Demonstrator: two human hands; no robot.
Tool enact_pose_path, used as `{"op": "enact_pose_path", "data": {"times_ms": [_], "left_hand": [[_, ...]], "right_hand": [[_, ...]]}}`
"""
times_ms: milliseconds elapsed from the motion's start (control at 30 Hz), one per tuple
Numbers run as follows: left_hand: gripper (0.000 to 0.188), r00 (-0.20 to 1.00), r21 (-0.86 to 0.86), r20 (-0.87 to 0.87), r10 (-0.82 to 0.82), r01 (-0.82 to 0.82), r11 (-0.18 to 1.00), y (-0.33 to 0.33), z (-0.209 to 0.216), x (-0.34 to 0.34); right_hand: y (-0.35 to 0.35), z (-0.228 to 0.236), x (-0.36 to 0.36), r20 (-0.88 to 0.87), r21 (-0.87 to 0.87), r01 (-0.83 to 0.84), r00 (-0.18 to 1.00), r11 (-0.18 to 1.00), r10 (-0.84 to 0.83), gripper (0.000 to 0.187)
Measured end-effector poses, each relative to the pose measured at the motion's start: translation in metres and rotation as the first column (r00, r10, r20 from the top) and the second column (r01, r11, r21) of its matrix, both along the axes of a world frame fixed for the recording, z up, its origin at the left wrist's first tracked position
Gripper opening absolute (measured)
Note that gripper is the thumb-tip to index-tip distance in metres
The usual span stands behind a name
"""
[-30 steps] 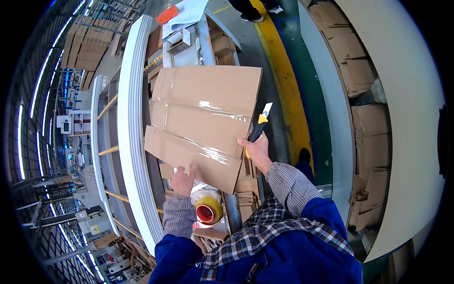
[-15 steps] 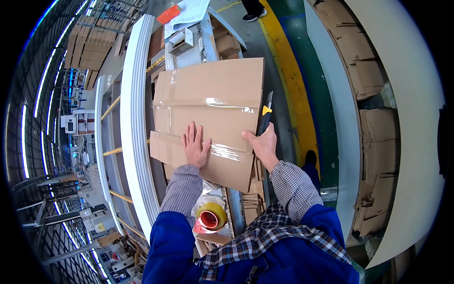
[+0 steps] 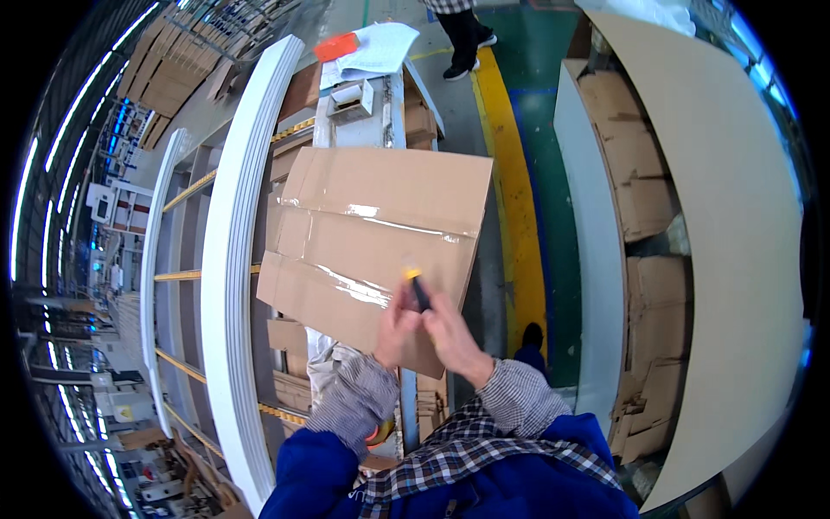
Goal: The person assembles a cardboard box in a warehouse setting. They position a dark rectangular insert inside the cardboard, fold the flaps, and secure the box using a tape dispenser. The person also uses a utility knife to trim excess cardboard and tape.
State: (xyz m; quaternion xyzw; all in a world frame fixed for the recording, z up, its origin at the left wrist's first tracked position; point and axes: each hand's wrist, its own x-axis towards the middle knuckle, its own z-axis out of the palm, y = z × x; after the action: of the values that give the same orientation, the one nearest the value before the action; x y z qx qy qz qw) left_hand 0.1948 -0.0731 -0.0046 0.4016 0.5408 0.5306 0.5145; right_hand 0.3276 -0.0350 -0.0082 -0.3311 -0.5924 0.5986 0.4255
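A flattened brown cardboard carton point(image 3: 380, 195) with strips of clear tape lies across the bench in front of me. Over its near half, my two hands meet around a utility knife point(image 3: 420, 296) with a black handle and a yellow part near its tip. My left hand point(image 3: 398, 330) closes on the knife from the left. From the right, my right hand point(image 3: 456, 342) grips it too, its fingers partly blurred. The blade end points away from me and is smeared by motion. Below my left forearm, a tape roll point(image 3: 380, 431) is mostly covered by the sleeve.
Long white panels point(image 3: 238, 251) are stacked on the left. Beyond the carton are papers point(image 3: 380, 48), an orange object point(image 3: 336, 46) and a small open box point(image 3: 350, 101). Folded cardboard point(image 3: 657, 294) fills a shelf on the right. Another person point(image 3: 454, 39) stands beyond the bench.
My left hand has lifted off the carton and come to the knife. My right hand has left the carton's right edge, bringing the knife inward. The other person shows more.
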Motion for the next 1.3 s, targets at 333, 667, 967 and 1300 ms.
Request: {"op": "enact_pose_path", "data": {"times_ms": [333, 667, 967, 1300], "left_hand": [[0.026, 0.723, -0.029, 0.007, 0.690, -0.690, 0.723, 0.008, 0.000, -0.091], [0.023, 0.694, 0.049, 0.009, 0.720, -0.720, 0.693, 0.003, -0.047, -0.149], [0.028, 0.716, 0.009, -0.026, 0.697, -0.697, 0.717, -0.001, -0.051, -0.151], [0.030, 0.711, 0.005, 0.010, 0.704, -0.704, 0.710, 0.002, -0.049, -0.154]], "right_hand": [[0.039, -0.056, 0.027, -0.082, -0.568, 0.226, 0.941, 0.792, -0.328, 0.022], [0.070, -0.048, 0.041, -0.336, -0.671, -0.346, 0.930, 0.656, 0.148, 0.031], [0.073, -0.073, 0.022, -0.139, -0.672, -0.232, 0.972, 0.703, 0.188, 0.030], [0.076, -0.069, -0.003, 0.033, -0.403, -0.030, 0.998, 0.915, 0.047, 0.035]]}}
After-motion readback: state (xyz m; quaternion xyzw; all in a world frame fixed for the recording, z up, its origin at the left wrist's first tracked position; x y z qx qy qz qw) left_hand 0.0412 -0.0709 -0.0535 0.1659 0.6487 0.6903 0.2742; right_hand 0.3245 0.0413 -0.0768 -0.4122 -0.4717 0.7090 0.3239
